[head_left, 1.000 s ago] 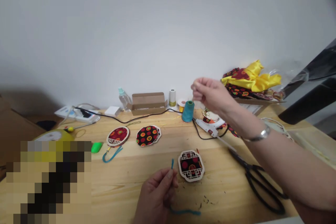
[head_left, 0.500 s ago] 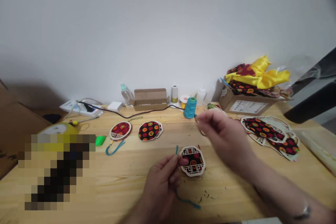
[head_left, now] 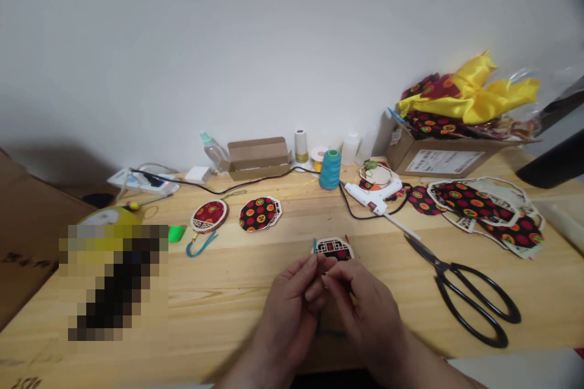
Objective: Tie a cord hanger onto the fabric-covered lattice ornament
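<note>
Hands meet low at the middle of the bench [head_left: 219,292], close to its front edge. Left hand [head_left: 292,307] is curled narrow, thumb and forefinger pinched on a teal cord [head_left: 314,246] whose short tip stands up just above the fingertips. Right hand [head_left: 362,310] is also closed narrow, its fingertips pressed against those of the left; whether it grips the cord too, I cannot tell. Wooden ornament [head_left: 336,248], a pale lattice frame over red and black cloth, lies flat just beyond the fingertips, partly hidden by them. Black scissors [head_left: 465,298] lie to the right of the hands, well apart, blades pointing toward a white glue gun [head_left: 376,197] farther back. Teal thread spool [head_left: 330,169] stands upright near the back edge, with a small open cardboard box [head_left: 258,158] to its left. Round ornament [head_left: 208,216] and a patterned cloth disc [head_left: 260,214] lie side by side left of the middle, a teal loop [head_left: 199,244] just in front of the round one. At the back right corner a larger box [head_left: 438,158] holds patterned cloth and a heap of yellow satin [head_left: 479,94]. More cut cloth pieces [head_left: 479,203] are spread along the right end.
</note>
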Motion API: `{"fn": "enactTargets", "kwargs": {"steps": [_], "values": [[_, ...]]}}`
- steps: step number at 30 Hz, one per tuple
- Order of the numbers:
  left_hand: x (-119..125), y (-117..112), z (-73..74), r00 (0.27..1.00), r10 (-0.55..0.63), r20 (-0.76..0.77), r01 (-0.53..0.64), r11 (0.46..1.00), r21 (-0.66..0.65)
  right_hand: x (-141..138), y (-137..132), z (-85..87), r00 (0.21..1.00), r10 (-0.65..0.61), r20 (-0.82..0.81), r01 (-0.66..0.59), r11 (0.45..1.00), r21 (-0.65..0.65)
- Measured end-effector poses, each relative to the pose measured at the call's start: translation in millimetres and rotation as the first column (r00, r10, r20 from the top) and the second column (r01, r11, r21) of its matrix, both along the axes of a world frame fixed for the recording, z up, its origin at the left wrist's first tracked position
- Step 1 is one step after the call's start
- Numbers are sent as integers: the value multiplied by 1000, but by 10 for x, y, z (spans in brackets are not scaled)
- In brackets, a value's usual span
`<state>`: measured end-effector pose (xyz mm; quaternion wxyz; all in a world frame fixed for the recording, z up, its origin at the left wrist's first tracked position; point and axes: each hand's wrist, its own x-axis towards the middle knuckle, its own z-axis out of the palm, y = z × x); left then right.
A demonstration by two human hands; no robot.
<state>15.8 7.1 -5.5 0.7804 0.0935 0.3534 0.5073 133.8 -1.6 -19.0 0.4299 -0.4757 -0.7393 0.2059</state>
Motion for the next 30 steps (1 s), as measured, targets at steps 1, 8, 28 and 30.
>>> {"fn": "enactTargets", "kwargs": {"steps": [1, 8, 28, 30], "values": [[-2, 3, 0, 1000, 9, -7, -9, 1000, -5, 5, -3, -13, 1000, 2, -22, -3, 1000, -25], [-2, -1, -37, 998, 49, -37, -48, 999, 20, 39, -10, -79, 978, 74, -197, -122, 962, -243], [1, 13, -8, 965, 125, -230, -109, 991, 82, 45, 69, 3, 907, -11, -421, -210, 854, -475], [0, 12, -16, 966, 123, -229, -109, 991, 74, 60, 88, 21, 902, -29, -430, -215, 834, -508]]}}
